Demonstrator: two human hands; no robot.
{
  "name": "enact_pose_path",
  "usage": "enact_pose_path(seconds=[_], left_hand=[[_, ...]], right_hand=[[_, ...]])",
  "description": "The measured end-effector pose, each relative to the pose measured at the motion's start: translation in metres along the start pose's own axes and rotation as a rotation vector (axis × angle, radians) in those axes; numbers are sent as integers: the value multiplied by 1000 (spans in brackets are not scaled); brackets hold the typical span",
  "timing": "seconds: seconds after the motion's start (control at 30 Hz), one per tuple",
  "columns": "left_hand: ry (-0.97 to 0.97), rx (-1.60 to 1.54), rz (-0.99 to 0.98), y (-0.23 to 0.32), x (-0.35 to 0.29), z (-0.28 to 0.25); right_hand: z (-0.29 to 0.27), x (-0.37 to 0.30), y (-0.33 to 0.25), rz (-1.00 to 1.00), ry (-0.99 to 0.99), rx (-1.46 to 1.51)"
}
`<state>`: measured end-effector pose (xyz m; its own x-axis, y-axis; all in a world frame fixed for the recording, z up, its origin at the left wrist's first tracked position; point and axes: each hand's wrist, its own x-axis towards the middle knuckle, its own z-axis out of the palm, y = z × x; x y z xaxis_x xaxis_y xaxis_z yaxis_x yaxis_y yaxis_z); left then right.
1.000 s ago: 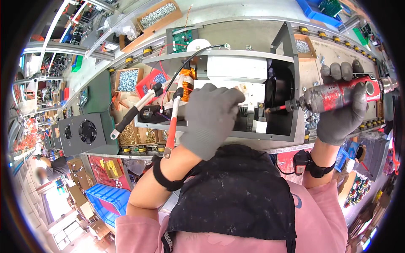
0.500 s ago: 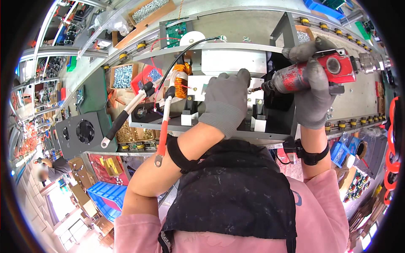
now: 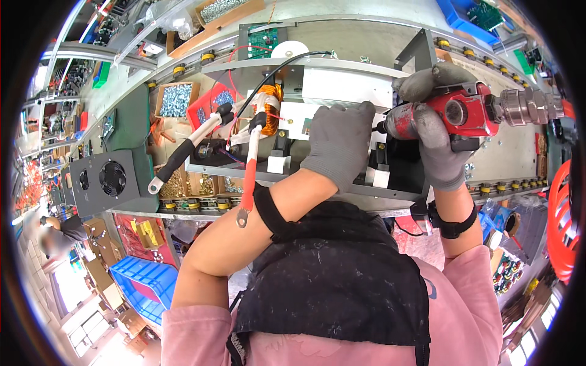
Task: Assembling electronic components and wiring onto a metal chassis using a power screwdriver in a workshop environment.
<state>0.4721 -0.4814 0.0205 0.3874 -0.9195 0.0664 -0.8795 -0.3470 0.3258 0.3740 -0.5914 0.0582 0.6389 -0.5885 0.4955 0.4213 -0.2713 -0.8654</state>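
Note:
My left hand (image 3: 340, 139), in a grey glove, lies over the silver-white block (image 3: 293, 119) inside a dark metal chassis (image 3: 305, 183). Its fingers are curled, and whatever they hold is hidden beneath them. A red air screwdriver (image 3: 448, 114) with a metal hose fitting is gripped in my gloved right hand (image 3: 441, 146). The tool lies sideways, nose pointing left, its tip close to my left fingers and out of sight behind them. Left of the block sits an orange-wound coil (image 3: 270, 113), with a black-ended cable (image 3: 183, 157) and a red-ended cable (image 3: 250, 180) beside it.
Boxes of screws (image 3: 177, 99) and a red bin (image 3: 207, 107) stand left of the chassis. A grey fan panel (image 3: 104, 180) leans farther left. Behind the chassis are a green circuit board (image 3: 262, 43) and a roller rail. A red coiled hose (image 3: 558, 219) hangs at the right.
The screwdriver in my right hand has moved left, closer to my left hand, and its bit is now hidden. The whole view has shifted slightly; my left hand stays on the block.

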Motion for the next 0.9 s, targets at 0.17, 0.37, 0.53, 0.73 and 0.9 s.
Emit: enact_pose_path(seconds=[0.17,0.37,0.53,0.73,0.9], left_hand=[[-78,50,-8,1,-4,-4],[-43,26,-63,3,-7,-9],[-34,31,-73,-1,-5,1],[-18,71,-25,-2,-5,5],[-7,75,-48,1,-6,3]], right_hand=[[13,1,0,-41,-36,-47],[25,2,-3,-32,-56,-227],[33,3,-4,-3,29,-151],[35,2,-8,7,46,-126],[35,1,-5,-10,63,-190]])
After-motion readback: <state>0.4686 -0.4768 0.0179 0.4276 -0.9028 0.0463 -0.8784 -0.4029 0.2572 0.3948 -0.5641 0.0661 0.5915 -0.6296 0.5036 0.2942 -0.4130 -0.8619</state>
